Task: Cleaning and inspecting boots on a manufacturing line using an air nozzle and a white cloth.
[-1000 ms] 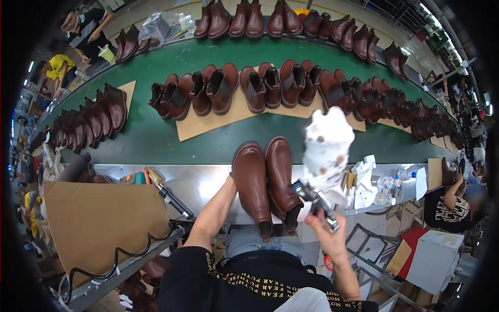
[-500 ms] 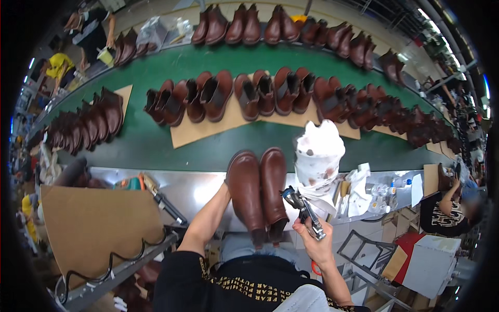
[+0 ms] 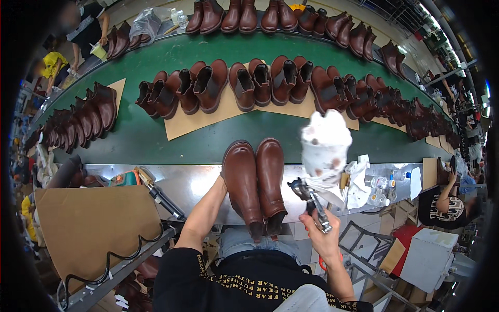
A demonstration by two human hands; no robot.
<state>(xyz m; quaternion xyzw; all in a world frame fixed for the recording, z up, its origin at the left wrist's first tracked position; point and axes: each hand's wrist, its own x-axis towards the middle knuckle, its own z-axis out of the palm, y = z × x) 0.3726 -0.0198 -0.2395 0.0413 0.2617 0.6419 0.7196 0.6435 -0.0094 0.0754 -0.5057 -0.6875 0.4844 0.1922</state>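
A pair of brown ankle boots (image 3: 254, 182) is in front of me, toes pointing away and shafts tilted toward my lap over the bench edge. My left hand (image 3: 222, 184) reaches behind the left boot and supports the pair; its fingers are hidden. My right hand (image 3: 323, 234) is closed around a silver spray gun (image 3: 313, 204) with a dark head, just right of the boots and apart from them. Behind the gun stands a white-wrapped, upright object (image 3: 326, 148) with brown stains.
Rows of brown boots (image 3: 210, 86) stand on cardboard across the green table (image 3: 218, 138). Clear bottles (image 3: 378, 190) and a white cloth (image 3: 358, 184) lie on the metal ledge at right. A cardboard sheet (image 3: 96, 229) and a black-hosed tool (image 3: 165, 202) are at left.
My right hand has shifted slightly to the right with the spray gun, widening its gap from the boots. The whole view has also moved a little; the boots keep their pose.
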